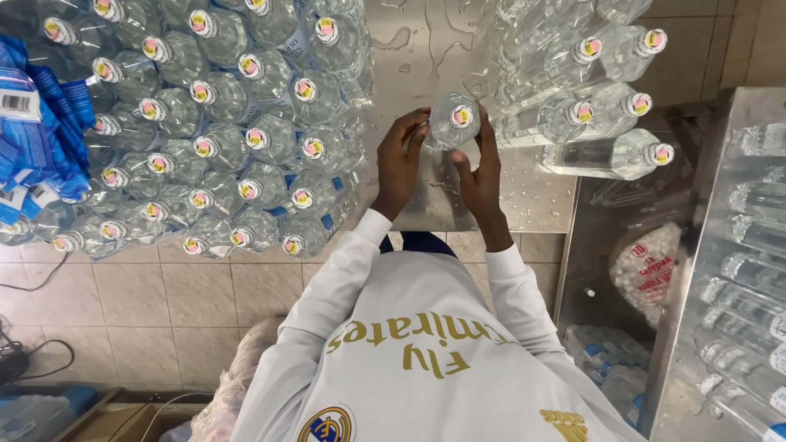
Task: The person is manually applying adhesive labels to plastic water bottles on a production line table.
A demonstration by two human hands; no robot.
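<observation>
Both hands are clasped around one clear plastic water bottle with a pink-and-yellow sealed cap (pixel 455 119), held upright just above the wet stainless-steel table (pixel 426 49): the left hand (pixel 399 164) grips its left side and the right hand (pixel 481 176) presses its right side. Left of the grip stands a dense block of matching capped bottles (pixel 221 123), with blue label sheets (pixel 37 123) beyond. Right of the grip, more bottles lie on their sides (pixel 589 106).

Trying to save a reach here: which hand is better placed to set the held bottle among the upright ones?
Probably the left hand: it and the right hand both grip the bottle, but the left is on the side nearest the upright bottles.
</observation>
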